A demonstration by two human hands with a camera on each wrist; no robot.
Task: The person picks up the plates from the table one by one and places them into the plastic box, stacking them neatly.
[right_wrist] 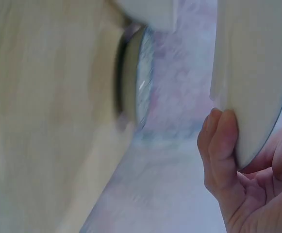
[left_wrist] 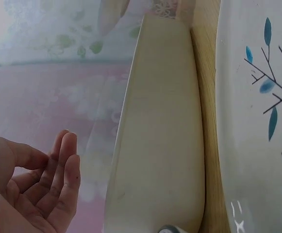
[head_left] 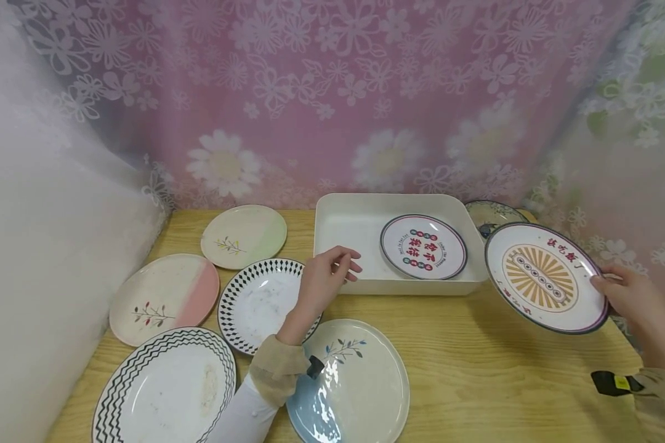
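My right hand (head_left: 634, 298) grips the right edge of a white plate (head_left: 545, 277) printed with orange rays and red characters. That plate is raised and tilted above the table, beside the bin's right end; the right wrist view shows its underside (right_wrist: 255, 73), thumb on one face and fingers on the other. My left hand (head_left: 326, 277) hovers near the front left of the white bin (head_left: 399, 287), fingers loosely bent, holding nothing. Inside the bin, a white plate with red and blue characters (head_left: 423, 246) lies toward the right.
On the left lie a green-edged plate (head_left: 244, 237), a pink-edged plate (head_left: 163, 298), a diamond-rimmed plate (head_left: 260, 301) and a zigzag-rimmed plate (head_left: 166, 394). A blue-and-cream plate (head_left: 366, 381) sits in front of the bin. Behind the raised plate is a patterned dish (head_left: 493, 212). Floral curtains (head_left: 366, 92) enclose the table.
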